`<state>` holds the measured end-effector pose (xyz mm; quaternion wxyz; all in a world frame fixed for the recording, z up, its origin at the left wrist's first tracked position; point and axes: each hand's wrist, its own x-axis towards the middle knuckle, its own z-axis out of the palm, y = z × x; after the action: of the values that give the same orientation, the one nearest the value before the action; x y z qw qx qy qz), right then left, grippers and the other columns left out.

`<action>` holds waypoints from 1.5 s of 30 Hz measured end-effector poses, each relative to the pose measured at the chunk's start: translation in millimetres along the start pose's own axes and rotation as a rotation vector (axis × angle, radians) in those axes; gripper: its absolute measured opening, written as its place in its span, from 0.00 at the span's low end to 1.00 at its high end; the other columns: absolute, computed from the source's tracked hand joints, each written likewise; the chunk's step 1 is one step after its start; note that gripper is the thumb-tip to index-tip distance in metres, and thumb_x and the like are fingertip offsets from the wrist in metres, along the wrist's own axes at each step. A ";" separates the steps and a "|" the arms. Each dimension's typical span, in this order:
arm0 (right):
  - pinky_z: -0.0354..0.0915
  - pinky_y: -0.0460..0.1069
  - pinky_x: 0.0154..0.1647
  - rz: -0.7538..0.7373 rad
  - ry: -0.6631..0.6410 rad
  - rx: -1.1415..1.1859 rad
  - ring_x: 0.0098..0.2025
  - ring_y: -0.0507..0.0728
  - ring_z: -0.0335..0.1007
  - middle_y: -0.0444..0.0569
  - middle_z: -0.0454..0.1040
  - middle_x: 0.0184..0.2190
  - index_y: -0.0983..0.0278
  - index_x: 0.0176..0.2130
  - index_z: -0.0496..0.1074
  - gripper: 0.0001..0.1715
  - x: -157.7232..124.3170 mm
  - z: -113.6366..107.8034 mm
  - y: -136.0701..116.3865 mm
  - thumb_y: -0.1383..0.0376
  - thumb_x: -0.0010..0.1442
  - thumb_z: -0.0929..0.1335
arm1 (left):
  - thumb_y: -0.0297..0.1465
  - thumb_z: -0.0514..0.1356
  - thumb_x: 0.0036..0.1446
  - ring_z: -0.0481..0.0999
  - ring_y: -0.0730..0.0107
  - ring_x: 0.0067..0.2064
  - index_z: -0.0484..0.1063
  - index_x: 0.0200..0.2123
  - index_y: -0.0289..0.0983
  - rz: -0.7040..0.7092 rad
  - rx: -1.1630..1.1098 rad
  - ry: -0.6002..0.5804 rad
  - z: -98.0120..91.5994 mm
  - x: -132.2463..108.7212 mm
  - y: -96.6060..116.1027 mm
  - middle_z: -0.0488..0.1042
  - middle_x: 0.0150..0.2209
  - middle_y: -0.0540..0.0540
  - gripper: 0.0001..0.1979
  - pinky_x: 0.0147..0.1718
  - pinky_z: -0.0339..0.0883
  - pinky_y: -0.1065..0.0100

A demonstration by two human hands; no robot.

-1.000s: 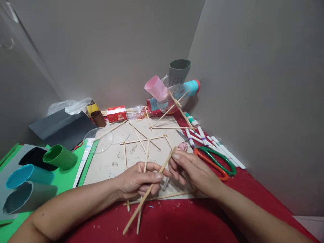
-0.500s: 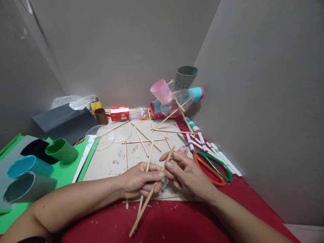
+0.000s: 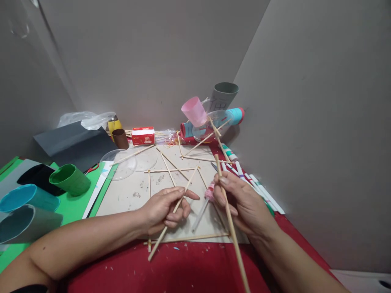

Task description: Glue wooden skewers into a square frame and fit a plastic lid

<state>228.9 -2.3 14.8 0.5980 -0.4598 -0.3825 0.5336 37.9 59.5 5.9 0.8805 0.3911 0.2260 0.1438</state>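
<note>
My left hand point(image 3: 172, 207) pinches a thin wooden stick point(image 3: 159, 241) between thumb and fingers; it slants up to the right, with the index finger stretched out. In my right hand point(image 3: 244, 199) is a second, thicker-looking wooden stick point(image 3: 234, 240), held nearly upright, its lower end running out of view. Under the hands lies a frame of sticks point(image 3: 171, 170), bound at the corners with yellowish ties. Beside the right fingers rests a pink crumpled piece point(image 3: 209, 191) with a translucent tube point(image 3: 200, 215).
The beige board point(image 3: 122, 199) lies on a red table point(image 3: 189, 268). Left are paper tubes, including a green one point(image 3: 71, 180), and clear discs point(image 3: 117, 165). A red box point(image 3: 143, 136) and a pink cup-like roll point(image 3: 194, 111) stand behind. White markers point(image 3: 264, 191) lie right, near the wall.
My hands have moved apart. The thicker stick, crossed over the other one before, has gone right with my right hand and points upward. The left hand keeps the thinner stick.
</note>
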 end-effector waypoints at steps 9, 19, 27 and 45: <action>0.45 0.41 0.13 0.150 -0.154 -0.292 0.12 0.44 0.48 0.37 0.63 0.12 0.64 0.30 0.67 0.21 -5.2 7.8 1.6 0.49 0.54 0.70 | 0.34 0.57 0.59 0.55 0.82 0.14 0.70 0.41 0.31 0.080 0.106 0.005 -6.3 5.4 7.8 0.75 0.22 0.45 0.12 0.13 0.48 0.76; 0.46 0.41 0.10 0.228 -0.092 -0.361 0.10 0.44 0.49 0.37 0.63 0.13 0.64 0.27 0.67 0.23 -5.4 9.3 8.4 0.47 0.53 0.71 | 0.26 0.60 0.53 0.57 0.84 0.13 0.68 0.41 0.34 0.090 0.001 -0.050 -10.2 9.2 2.9 0.76 0.29 0.47 0.11 0.12 0.49 0.77; 0.41 0.41 0.09 0.296 -0.070 -0.336 0.10 0.44 0.45 0.37 0.56 0.08 0.64 0.19 0.66 0.26 -9.4 13.7 16.7 0.48 0.53 0.71 | 0.23 0.59 0.45 0.65 0.78 0.13 0.67 0.35 0.34 0.069 0.002 -0.068 -14.3 10.3 -1.9 0.76 0.27 0.47 0.10 0.10 0.55 0.76; 0.42 0.40 0.12 0.345 -0.203 -0.205 0.12 0.43 0.45 0.36 0.61 0.11 0.65 0.31 0.70 0.21 -4.8 11.7 22.5 0.50 0.50 0.73 | 0.38 0.65 0.50 0.60 0.84 0.11 0.69 0.24 0.32 0.156 0.173 0.164 -9.1 9.8 -1.9 0.70 0.18 0.53 0.15 0.10 0.52 0.79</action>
<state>210.8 -5.3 -3.2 0.4065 -0.5208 -0.4085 0.6299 41.9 68.1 -3.7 0.8083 0.4687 0.2777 0.2233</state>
